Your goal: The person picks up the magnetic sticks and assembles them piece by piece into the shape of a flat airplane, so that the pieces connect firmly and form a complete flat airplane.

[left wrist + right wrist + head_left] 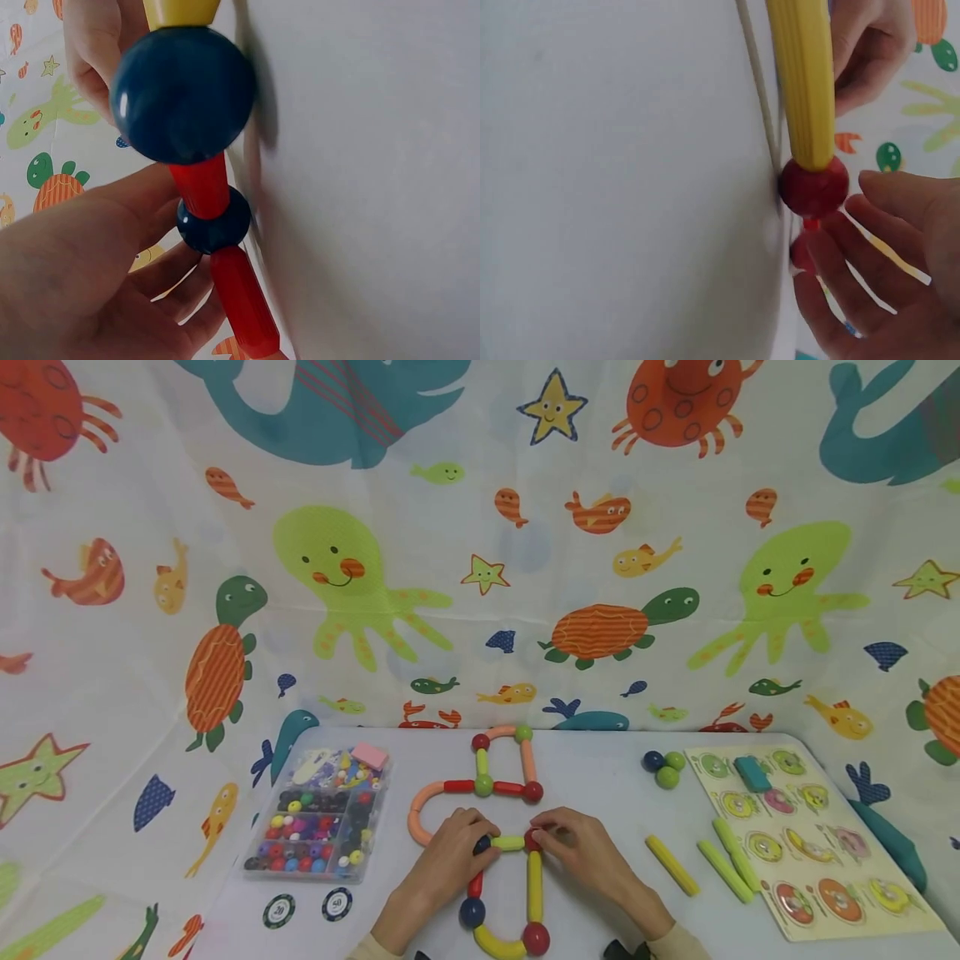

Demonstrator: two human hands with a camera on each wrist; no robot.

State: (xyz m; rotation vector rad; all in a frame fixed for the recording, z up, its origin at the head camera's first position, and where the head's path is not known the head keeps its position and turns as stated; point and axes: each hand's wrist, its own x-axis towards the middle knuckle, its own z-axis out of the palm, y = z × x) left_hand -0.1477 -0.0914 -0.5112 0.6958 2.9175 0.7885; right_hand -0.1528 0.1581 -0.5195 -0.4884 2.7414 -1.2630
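— So where are the hands? 
— Left hand (450,847) pinches the dark blue ball (482,844); right hand (581,847) pinches the red ball (532,839), mid-table, ends of the short yellow-green rod (508,842). 
— Risk? 
— A sideways tug could probably snap the magnetic joints apart.

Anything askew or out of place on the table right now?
Mostly tidy. A teal block lies loose on the puzzle board, covering part of it, and a pink block sits on the bead box. Nothing looks spilled or broken. Both hands are on the rod-and-ball figure.
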